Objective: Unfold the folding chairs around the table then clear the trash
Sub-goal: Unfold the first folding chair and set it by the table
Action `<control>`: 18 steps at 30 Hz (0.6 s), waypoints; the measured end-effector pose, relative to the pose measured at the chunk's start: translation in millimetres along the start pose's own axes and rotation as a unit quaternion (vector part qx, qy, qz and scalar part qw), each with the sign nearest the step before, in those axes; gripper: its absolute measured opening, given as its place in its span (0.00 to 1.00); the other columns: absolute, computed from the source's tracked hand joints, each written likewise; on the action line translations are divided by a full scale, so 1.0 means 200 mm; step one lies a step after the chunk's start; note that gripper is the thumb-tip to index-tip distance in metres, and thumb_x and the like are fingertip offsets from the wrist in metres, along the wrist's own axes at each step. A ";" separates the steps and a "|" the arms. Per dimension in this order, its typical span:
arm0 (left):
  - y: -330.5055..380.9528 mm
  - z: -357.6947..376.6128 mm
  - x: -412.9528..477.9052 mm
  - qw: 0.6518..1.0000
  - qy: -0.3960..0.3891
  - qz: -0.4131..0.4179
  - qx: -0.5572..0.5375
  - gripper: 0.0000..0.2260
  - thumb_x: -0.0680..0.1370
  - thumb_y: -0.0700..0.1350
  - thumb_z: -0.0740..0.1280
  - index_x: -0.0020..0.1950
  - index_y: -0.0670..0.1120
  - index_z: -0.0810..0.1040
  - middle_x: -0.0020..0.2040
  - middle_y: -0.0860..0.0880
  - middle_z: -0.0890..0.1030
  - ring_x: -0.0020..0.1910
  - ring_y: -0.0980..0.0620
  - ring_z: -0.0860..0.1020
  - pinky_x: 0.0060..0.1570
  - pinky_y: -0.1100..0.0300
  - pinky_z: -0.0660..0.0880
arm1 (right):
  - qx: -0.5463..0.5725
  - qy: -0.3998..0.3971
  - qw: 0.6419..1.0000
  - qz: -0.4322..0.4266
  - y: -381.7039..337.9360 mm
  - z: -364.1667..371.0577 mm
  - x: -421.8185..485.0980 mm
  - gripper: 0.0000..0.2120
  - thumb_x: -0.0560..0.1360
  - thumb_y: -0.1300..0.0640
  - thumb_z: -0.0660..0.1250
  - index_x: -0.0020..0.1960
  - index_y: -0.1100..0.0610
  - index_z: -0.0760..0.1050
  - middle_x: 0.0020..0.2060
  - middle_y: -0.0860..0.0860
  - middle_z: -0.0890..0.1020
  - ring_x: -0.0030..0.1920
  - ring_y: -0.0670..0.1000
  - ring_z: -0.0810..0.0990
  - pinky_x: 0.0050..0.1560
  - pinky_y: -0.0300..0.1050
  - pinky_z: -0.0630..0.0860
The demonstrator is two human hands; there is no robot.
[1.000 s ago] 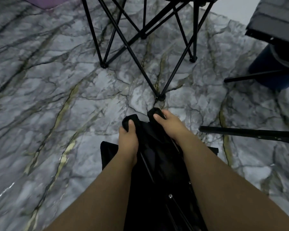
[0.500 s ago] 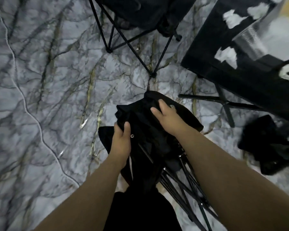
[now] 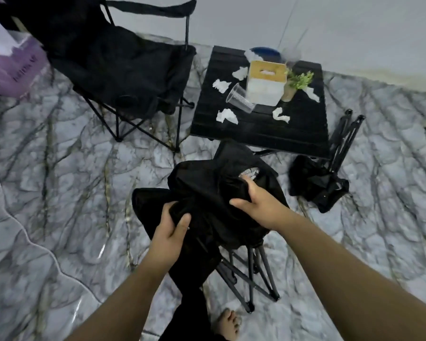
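Purple box (image 3: 15, 67) lettering — illegible

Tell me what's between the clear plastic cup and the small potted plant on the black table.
The white tissue box with a wooden lid stands between the cup and the plant, as the head view shows.

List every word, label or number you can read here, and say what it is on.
Dark print on the side of the purple box: too blurred to read.
No print shows on the tissue box or the cup.
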State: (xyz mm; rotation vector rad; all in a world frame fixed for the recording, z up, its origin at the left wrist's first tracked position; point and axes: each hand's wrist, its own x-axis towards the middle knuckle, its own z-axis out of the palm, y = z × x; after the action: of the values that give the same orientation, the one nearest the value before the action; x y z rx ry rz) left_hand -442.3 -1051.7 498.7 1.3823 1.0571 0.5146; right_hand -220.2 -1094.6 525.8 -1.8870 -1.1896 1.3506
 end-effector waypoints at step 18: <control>0.26 -0.27 -0.13 0.988 0.038 0.072 0.130 0.07 0.80 0.44 0.59 0.57 0.52 0.67 0.53 0.46 0.74 0.53 0.49 0.74 0.52 0.53 0.69 | 0.182 0.304 0.934 -0.036 0.31 -0.32 -0.87 0.17 0.75 0.63 0.66 0.54 0.42 0.70 0.50 0.40 0.81 0.53 0.37 0.79 0.54 0.39 0.76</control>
State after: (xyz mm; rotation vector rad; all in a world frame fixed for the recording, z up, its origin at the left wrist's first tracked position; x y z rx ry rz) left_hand -485.7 -1035.4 563.4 1.6889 1.1213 0.5519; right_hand -158.5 -1273.0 579.4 -1.7706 -0.6348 0.7773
